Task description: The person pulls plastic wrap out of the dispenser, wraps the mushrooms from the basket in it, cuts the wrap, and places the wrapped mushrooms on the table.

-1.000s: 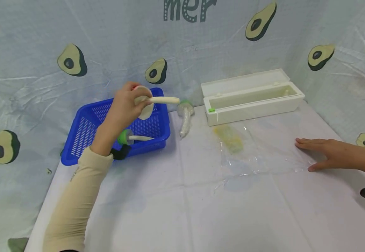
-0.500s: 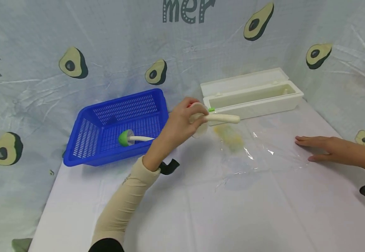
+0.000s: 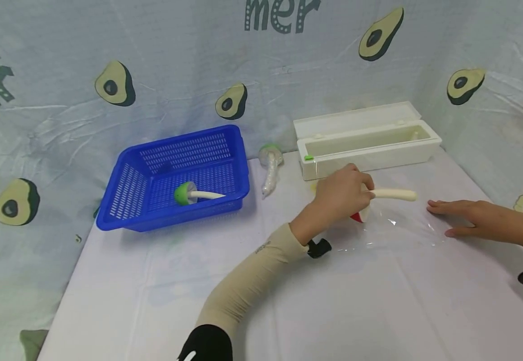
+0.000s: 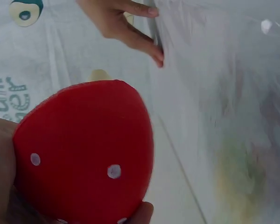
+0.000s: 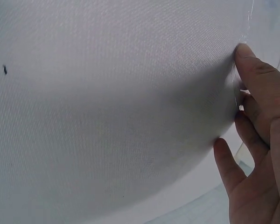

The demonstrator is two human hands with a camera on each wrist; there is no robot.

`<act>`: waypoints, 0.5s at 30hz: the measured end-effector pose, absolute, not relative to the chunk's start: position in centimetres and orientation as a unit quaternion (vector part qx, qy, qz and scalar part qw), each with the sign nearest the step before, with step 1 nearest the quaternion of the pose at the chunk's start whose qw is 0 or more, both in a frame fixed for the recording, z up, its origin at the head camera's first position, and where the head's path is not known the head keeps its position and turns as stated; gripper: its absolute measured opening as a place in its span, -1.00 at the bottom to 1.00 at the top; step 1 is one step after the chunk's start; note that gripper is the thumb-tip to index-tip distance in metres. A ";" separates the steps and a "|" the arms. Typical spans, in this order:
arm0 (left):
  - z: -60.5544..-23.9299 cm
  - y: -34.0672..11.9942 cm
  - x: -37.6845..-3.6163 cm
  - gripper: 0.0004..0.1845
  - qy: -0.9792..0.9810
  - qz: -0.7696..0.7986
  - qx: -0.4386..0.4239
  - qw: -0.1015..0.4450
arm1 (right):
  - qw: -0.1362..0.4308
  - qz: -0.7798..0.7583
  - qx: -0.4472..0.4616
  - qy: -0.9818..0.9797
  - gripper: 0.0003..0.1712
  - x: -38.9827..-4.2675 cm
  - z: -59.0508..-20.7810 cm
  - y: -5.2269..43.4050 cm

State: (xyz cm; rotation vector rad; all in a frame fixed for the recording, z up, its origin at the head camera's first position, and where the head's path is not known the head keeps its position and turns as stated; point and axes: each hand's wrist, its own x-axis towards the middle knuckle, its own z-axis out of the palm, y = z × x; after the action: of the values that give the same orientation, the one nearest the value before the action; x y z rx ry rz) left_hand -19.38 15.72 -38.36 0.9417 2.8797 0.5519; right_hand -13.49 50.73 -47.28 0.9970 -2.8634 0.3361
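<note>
Red mushroom: since a second ago, the red-capped mushroom (image 4: 86, 147) has been carried rightward from over the blue basket (image 3: 171, 221) to over the clear film (image 3: 394, 231).
Left hand: the mushroom is grasped by the left hand (image 3: 343, 189), the fingers curled round it where cap and stem meet; the pale stem is pointed right. Whether the film is touched cannot be told.
Right hand: the film's right edge is touched by the right hand (image 3: 477, 218), its fingers extended.
Film: it is spread on the bench (image 3: 369, 306).
Basket: a green-capped mushroom (image 3: 186, 193) is held inside.
Wrapped mushroom: the wrapped mushroom (image 3: 271, 169) is placed between basket and box.
White box: the white box (image 3: 374, 164) is set behind the film, its lid opened.
</note>
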 end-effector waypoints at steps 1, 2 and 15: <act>-38.6 16.5 -19.4 -0.83 0.939 0.169 0.298 0.037 | 0.048 0.107 0.328 -0.938 -0.16 -13.5 -47.3 50.7; -38.9 17.3 -19.4 -0.84 0.942 0.160 0.290 0.042 | 0.046 0.102 0.326 -0.939 -0.17 -13.5 -47.3 50.7; -42.0 21.2 -20.3 -0.87 0.967 0.057 0.209 0.133 | 0.009 0.053 0.293 -0.955 -0.23 -13.5 -46.7 49.8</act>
State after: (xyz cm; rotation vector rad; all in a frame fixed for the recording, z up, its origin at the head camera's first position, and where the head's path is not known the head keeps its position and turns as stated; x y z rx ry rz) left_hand -20.28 21.20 -41.98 0.6060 2.8058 0.1658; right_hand -13.55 49.82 -46.67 0.9159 -2.9819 0.1641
